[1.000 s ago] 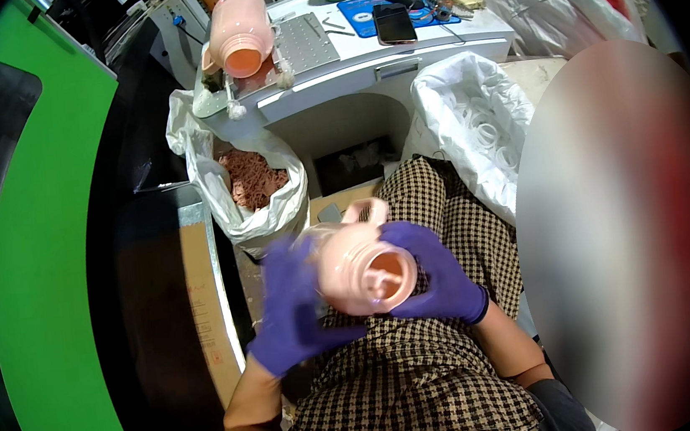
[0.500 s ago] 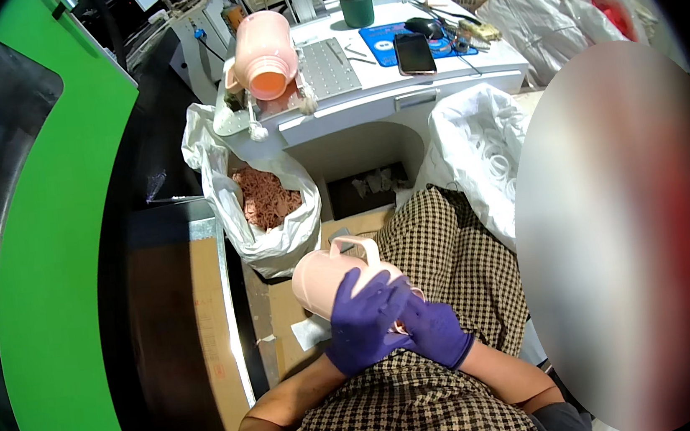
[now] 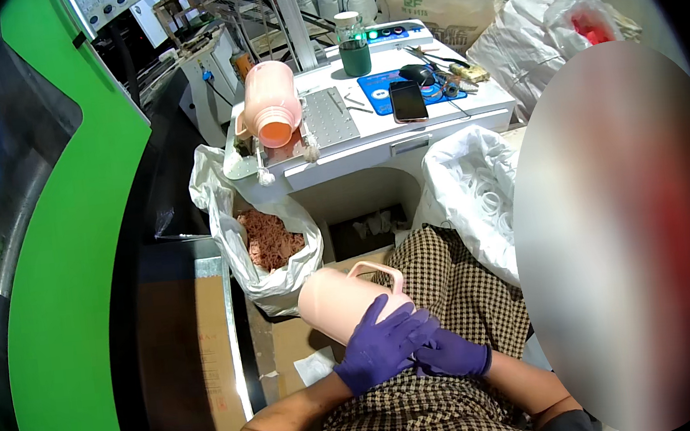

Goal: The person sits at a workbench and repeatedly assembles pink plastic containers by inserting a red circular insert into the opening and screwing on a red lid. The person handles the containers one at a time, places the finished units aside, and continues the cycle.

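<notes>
A pale pink plastic jug (image 3: 333,305) with a loop handle lies tilted over my lap, its base toward the far left. My left hand (image 3: 384,344), in a purple glove, is wrapped over the jug's near end. My right hand (image 3: 453,350), also purple-gloved, presses up close beside it at the same end, its fingers curled. The jug's mouth is hidden by both hands, and whatever the right fingers hold does not show. A second pink jug (image 3: 271,97) lies on its side on the white workbench (image 3: 340,165), its open mouth toward me.
A white sack (image 3: 285,281) of pinkish plastic shavings stands beyond my left hand. Another white sack (image 3: 462,169) of clear rings is at the right. On the bench are a phone (image 3: 409,101), a green bottle (image 3: 355,50) and a black mouse (image 3: 416,74). A green panel (image 3: 58,288) stands left.
The whole view has shifted, so the bench sits lower in the picture. My right hand has slid slightly right along the jug's mouth end, and the jug has turned a little.
</notes>
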### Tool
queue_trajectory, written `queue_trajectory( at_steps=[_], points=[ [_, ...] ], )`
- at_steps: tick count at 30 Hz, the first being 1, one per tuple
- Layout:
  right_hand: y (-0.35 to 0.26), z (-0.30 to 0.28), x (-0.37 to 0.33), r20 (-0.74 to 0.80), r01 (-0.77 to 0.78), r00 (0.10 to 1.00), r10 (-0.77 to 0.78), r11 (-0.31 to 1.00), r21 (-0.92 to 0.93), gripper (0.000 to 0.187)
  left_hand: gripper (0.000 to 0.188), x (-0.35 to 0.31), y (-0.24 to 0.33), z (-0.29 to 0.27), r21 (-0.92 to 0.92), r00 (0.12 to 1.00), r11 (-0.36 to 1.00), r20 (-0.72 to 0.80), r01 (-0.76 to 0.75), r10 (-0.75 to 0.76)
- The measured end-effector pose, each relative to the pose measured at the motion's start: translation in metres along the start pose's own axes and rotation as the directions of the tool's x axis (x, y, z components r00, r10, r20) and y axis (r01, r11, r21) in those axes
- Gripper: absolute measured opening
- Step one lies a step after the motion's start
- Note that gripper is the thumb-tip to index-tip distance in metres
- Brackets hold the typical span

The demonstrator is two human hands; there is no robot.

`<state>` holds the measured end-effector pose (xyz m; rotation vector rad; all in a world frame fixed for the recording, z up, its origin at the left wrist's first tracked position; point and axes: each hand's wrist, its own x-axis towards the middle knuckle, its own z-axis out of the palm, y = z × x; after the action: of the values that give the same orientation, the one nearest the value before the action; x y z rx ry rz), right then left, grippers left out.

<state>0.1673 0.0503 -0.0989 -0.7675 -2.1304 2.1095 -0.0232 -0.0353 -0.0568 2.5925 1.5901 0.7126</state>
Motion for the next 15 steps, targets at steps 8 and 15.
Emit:
queue_trajectory(
  at_steps=[8,15],
  points=[
    [-0.025,-0.011,-0.007,0.049,0.038,0.999,-0.022,0.941,-0.337,0.025,0.067,0.009,0.013,0.0,0.015,0.997,0.997,0.014,0.08,-0.08],
    [0.02,-0.008,-0.004,0.04,0.217,0.976,-0.213,0.953,-0.212,0.026,0.05,0.01,0.01,0.022,0.196,0.994,0.975,0.002,-0.104,0.106]
  ],
)
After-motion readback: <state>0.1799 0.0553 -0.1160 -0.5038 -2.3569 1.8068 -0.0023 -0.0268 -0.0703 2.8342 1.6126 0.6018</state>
